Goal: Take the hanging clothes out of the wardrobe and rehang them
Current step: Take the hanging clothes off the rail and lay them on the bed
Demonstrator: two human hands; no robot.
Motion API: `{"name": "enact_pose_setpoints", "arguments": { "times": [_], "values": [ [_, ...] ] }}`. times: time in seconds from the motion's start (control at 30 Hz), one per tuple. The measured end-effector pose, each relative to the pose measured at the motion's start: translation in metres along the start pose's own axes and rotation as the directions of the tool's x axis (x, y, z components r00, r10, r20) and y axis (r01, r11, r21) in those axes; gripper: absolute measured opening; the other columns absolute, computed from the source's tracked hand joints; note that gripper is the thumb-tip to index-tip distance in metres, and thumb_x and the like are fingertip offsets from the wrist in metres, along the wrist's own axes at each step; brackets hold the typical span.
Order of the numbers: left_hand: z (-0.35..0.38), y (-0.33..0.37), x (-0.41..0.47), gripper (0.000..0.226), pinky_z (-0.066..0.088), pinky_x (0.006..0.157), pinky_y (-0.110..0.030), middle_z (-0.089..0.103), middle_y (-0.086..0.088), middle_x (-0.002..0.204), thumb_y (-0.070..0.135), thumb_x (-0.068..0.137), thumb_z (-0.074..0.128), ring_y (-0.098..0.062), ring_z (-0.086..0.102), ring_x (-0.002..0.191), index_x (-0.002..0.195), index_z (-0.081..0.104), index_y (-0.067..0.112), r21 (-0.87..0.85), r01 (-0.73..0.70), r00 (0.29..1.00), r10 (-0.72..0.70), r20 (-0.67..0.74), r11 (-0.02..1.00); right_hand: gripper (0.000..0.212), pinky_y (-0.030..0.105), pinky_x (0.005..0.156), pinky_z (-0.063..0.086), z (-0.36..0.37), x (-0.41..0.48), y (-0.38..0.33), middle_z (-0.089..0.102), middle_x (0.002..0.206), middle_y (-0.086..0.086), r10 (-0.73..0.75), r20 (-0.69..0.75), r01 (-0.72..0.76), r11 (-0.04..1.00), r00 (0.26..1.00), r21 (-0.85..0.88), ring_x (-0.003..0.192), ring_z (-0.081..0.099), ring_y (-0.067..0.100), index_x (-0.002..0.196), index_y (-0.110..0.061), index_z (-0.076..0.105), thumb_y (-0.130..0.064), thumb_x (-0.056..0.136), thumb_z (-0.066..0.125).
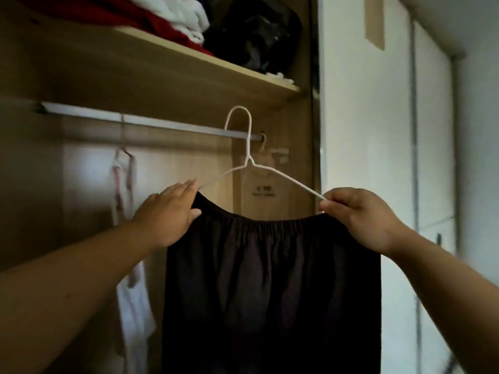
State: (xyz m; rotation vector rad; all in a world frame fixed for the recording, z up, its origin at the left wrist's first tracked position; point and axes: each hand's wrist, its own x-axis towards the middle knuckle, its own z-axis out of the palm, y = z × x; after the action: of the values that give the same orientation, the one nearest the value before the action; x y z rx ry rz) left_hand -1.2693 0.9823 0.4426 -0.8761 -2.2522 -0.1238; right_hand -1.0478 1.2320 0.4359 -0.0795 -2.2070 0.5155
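A dark garment with an elastic waistband (270, 279) hangs from a white wire hanger (249, 155) held up in front of the wardrobe. My left hand (170, 211) grips the waistband's left corner, thumb under the cloth and fingers reaching onto the hanger's left arm. My right hand (359, 214) pinches the hanger's right tip together with the waistband's right corner. The hanger's hook is in front of the metal rail (140, 121), near its right end; whether the hook rests on the rail I cannot tell.
A white garment (127, 238) hangs on the rail at the left. A small beige sachet (263, 168) hangs at the rail's right end. The shelf (189, 63) above holds red and white folded clothes and a black bag (259, 31). A white sliding door (364, 157) stands at the right.
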Motion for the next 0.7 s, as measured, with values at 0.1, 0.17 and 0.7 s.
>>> {"name": "enact_pose_setpoints", "arguments": {
  "times": [0.1,0.17,0.7],
  "values": [
    [0.032,0.048,-0.006,0.061,0.037,0.102,-0.044,0.031,-0.010,0.151,0.037,0.099,0.037,-0.030,0.035,0.135,0.151,0.010,0.020,-0.226,0.005,1.000,-0.006,-0.004,0.974,0.020,0.009,0.056,0.036,-0.031,-0.052,0.018,0.061,0.069,-0.011,0.079,-0.001,-0.079,0.996,0.997,-0.038,0.064,0.054,0.000,0.075,-0.025,0.065,-0.028,0.091,0.055],
    [0.052,0.082,-0.014,0.051,0.041,0.097,-0.041,0.046,-0.013,0.137,0.031,0.098,0.041,-0.034,0.046,0.123,0.146,0.027,0.020,-0.363,-0.070,0.997,0.054,-0.053,0.929,0.018,0.008,0.059,0.037,-0.049,-0.089,0.030,0.062,0.072,-0.017,0.151,-0.005,-0.151,0.986,0.989,-0.072,0.066,0.054,-0.002,0.074,-0.028,0.065,-0.028,0.090,0.056],
    [0.157,0.270,-0.108,0.015,0.043,0.076,-0.035,0.062,-0.005,0.088,0.024,0.090,0.051,-0.023,0.057,0.087,0.093,0.067,0.023,-0.876,-0.379,0.763,0.636,-0.114,0.298,0.010,0.027,0.072,0.040,-0.053,-0.363,0.002,0.067,0.090,-0.002,0.662,-0.384,-0.744,0.423,0.644,-0.518,0.090,0.060,0.017,0.087,-0.026,0.068,-0.030,0.088,0.059]
  ]
}}
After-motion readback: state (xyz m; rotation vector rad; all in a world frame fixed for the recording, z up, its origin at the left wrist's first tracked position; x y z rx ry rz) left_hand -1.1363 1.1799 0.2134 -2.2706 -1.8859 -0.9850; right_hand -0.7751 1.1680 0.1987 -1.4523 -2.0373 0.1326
